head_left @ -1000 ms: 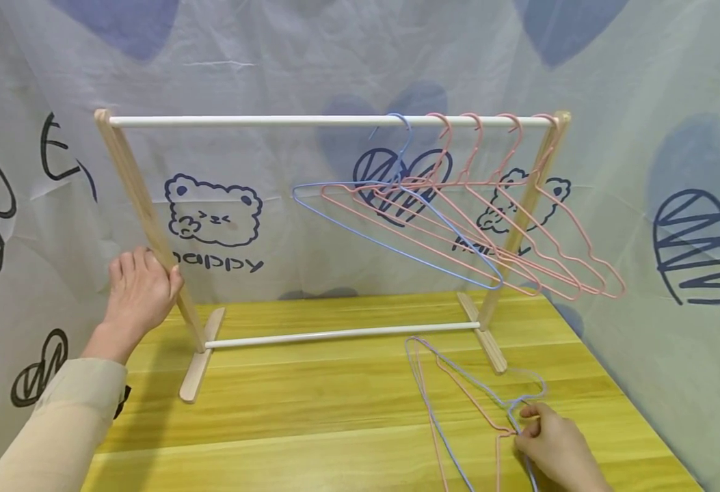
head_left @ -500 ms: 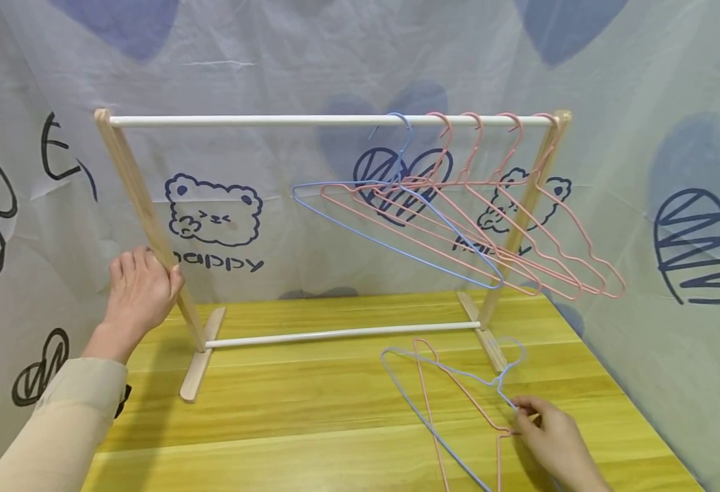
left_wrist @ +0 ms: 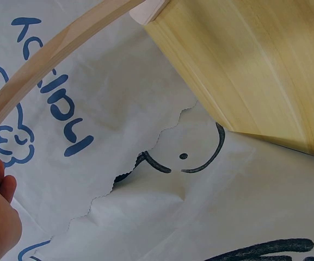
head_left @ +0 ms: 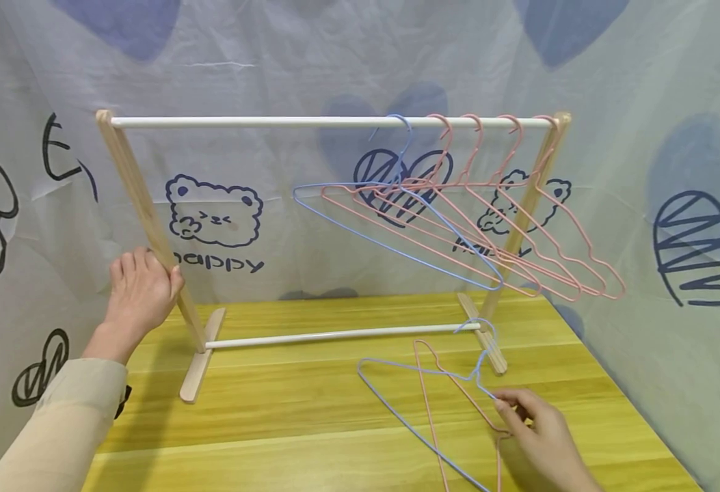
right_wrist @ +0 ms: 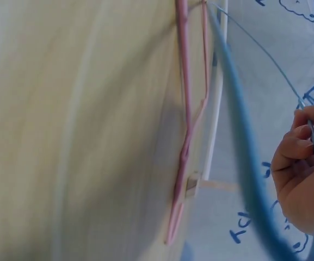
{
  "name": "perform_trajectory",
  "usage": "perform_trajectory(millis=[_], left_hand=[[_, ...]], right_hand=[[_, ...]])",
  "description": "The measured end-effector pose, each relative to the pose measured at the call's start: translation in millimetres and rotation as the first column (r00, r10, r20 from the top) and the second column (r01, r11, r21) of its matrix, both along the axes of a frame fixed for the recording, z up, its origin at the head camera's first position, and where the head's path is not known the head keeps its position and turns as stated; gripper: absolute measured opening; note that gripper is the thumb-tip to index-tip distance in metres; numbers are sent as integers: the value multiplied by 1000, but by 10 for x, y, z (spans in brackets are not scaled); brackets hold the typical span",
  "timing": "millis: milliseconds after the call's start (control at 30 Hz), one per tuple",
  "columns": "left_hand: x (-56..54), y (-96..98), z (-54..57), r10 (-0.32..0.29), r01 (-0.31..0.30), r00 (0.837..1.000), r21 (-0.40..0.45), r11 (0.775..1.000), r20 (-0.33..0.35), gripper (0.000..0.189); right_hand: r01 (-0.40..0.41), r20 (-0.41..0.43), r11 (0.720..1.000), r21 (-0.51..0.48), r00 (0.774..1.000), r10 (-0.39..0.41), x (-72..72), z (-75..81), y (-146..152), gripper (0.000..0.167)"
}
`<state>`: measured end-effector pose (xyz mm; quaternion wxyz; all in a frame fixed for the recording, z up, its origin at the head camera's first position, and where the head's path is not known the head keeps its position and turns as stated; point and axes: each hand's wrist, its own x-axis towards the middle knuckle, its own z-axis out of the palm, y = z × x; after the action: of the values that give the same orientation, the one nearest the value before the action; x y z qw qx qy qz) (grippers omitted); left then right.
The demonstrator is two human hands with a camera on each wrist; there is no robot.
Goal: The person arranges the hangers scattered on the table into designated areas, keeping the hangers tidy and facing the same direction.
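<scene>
In the head view my left hand (head_left: pixel 141 290) grips the wooden left post (head_left: pixel 139 195) of a small clothes rack, thumb on the near side. The left wrist view shows part of this hand (left_wrist: pixel 3 206) at its left edge. My right hand (head_left: pixel 544 434) pinches a blue clothes hanger (right_wrist: pixel 237 103) by one shoulder, between thumb and fingers. The hanger is raised and tilted, its hook (head_left: pixel 494 335) overlapping the rack's right foot in the head view. Beneath it on the table lies a pink hanger (right_wrist: pixel 185 70), partly hidden by my right hand in the head view.
From the white top rail (head_left: pixel 243 122) hang another blue hanger (head_left: pixel 341 223) and several pink hangers (head_left: pixel 584 236), bunched at the right. A white lower bar (head_left: pixel 335 335) joins the rack's feet. The yellow wooden table (head_left: pixel 261 410) backs onto a printed cloth (head_left: pixel 298 61).
My right hand has lifted the blue hanger off the pink one and moved it left and farther up the view, toward the rack. The left hand has stayed on the post.
</scene>
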<state>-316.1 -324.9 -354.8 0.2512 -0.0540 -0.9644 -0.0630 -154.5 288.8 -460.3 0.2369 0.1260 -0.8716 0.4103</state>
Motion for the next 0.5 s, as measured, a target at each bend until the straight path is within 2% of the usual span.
perform_trajectory(millis=[500], left_hand=[[9, -2, -4, -6, 6, 1000, -8, 1000, -5, 37]], right_hand=[[-109, -119, 994, 29, 987, 111, 3, 151, -203, 30]])
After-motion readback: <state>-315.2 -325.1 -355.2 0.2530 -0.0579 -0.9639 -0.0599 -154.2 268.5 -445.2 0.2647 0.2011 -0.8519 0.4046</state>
